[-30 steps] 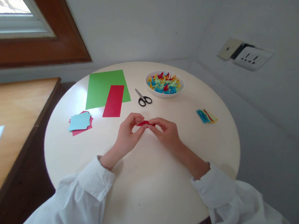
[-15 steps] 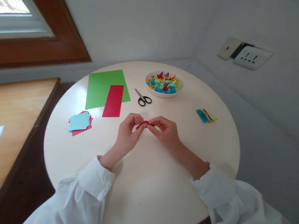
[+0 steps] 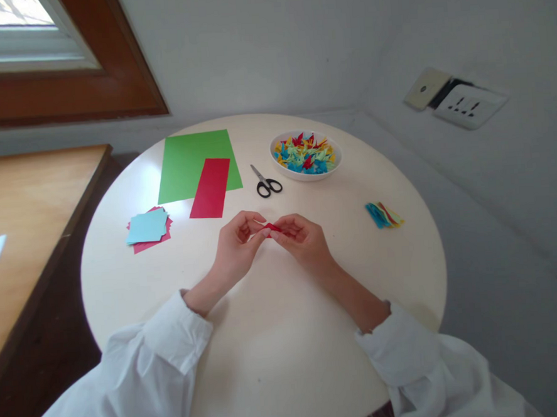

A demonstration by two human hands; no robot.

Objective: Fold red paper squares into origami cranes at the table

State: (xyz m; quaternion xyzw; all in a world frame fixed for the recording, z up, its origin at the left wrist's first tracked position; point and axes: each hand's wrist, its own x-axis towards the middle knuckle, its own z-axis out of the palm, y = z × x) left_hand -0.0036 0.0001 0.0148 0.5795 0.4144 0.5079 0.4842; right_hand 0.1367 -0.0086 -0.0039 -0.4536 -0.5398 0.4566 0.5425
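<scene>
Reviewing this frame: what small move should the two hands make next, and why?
Probably a gentle squeeze to crease the small red paper: the left hand and right hand both pinch it, and it seems to peak between them, though its folds are too small to make out.

On the table (image 3: 288, 365), a large sheet (image 3: 184, 167) lies at eleven o'clock, a smaller sheet (image 3: 210, 190) partly over it; a paper stack (image 3: 147, 227) sits at ten. Scissors (image 3: 267, 181) rest at twelve, a bowl (image 3: 305, 176) at one — paper pieces (image 3: 307, 151) inside — and a strip bundle (image 3: 384, 215) at two. The held paper (image 3: 272, 228) is between left hand (image 3: 236, 245) and right hand (image 3: 307, 239) (six o'clock from the scissors).
</scene>
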